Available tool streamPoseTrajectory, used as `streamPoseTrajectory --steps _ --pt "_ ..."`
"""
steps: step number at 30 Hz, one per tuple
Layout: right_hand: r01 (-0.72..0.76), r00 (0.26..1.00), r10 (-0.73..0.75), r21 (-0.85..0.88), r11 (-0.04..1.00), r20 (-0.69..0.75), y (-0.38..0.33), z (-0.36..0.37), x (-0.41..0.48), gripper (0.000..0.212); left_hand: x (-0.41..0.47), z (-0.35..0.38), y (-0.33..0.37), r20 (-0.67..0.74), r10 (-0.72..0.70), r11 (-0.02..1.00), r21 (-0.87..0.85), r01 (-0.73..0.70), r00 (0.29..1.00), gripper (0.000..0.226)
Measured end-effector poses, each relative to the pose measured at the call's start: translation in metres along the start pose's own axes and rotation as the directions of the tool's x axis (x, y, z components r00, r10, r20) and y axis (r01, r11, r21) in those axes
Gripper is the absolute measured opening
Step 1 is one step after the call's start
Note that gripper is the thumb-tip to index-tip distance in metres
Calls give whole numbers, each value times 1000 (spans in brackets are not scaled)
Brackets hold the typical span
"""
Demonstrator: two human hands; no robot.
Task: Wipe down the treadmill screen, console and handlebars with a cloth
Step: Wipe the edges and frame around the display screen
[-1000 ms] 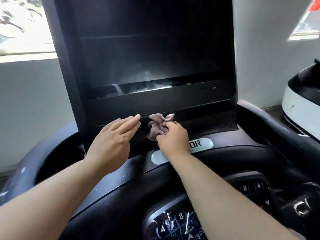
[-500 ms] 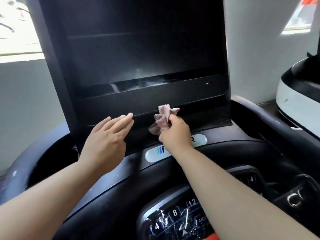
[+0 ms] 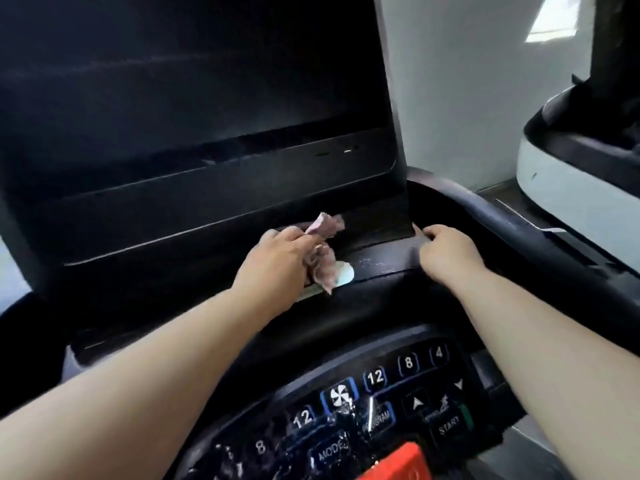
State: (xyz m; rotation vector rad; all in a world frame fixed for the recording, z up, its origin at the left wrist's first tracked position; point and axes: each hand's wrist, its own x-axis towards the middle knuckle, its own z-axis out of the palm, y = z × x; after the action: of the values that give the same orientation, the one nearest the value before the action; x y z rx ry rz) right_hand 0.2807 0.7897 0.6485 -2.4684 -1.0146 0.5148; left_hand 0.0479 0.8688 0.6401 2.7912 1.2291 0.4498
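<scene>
Black console [image 3: 381, 303] carrying the upright screen [image 3: 190, 98], with a pale oval badge [image 3: 345, 274] just below the screen and a keypad [image 3: 408, 363] and red tab [image 3: 398, 462] well below it.

The screen [image 3: 194, 98] is smooth and dark, glass or glossy plastic, dully reflective. The cloth [image 3: 327, 226] is soft pinkish fabric, crumpled. Below, the console [image 3: 381, 265] is matt black plastic with pale scuffs. The button panel [image 3: 408, 372], keys marked 12, 8 and 4, shines; what looks like crinkled clear film [image 3: 349, 415] covers part of it. The neighbouring machine [image 3: 571, 202] has a glossy white shell.
</scene>
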Motion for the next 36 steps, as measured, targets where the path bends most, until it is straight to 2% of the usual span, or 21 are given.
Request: streamPoseTrajectory --steps 2,3,6,8,11,14,17,20,23,26,27,29,33,36 --pt "-19 1000 19 42 999 0 10 6 6 35 25 7 12 35 -47 998 33 46 998 30" --pt "-22 1000 23 65 998 -17 14 9 8 35 37 9 17 38 -16 1000 26 15 999 29" --pt "-44 996 51 111 993 -67 19 17 9 40 66 17 40 77 166 978 -144 -154 983 37" --pt "-33 996 42 118 993 -75 23 20 8 41 82 25 61 118 191 979 -94 -180 975 29" --pt "6 999 -1 113 994 -47 29 15 16 40 98 31 79 219 145 983 77 -165 965 31" --pt "33 999 -34 190 981 3 28 8 28 39 85 26 74 244 150 978 107 -180 958 34" --pt "94 995 -95 265 960 -8 12 6 35 42 60 18 56 215 96 990 82 -116 972 34" --pt "188 980 -199 367 911 -7 -6 11 36 33 30 7 33 205 -39 991 132 11 978 29" --pt "136 963 -242 553 822 122 -14 22 39 31 -11 -12 8 152 -257 956 182 229 954 31" --pt "76 955 -231 596 800 188 -15 25 42 30 -29 -23 -1 130 -352 930 161 331 927 29" --pt "74 951 -235 594 801 199 -14 24 42 29 -25 -21 4 141 -380 921 144 361 914 29" --pt "80 942 -256 596 799 216 -13 23 42 27 -9 -15 24 141 -473 879 2 478 870 27" --pt "93 940 -266 586 805 216 -10 26 44 27 19 3 53 116 -432 874 -191 447 894 21" --pt "95 947 -251 574 814 199 -16 30 44 27 11 3 42 31 -417 897 -147 416 909 24"
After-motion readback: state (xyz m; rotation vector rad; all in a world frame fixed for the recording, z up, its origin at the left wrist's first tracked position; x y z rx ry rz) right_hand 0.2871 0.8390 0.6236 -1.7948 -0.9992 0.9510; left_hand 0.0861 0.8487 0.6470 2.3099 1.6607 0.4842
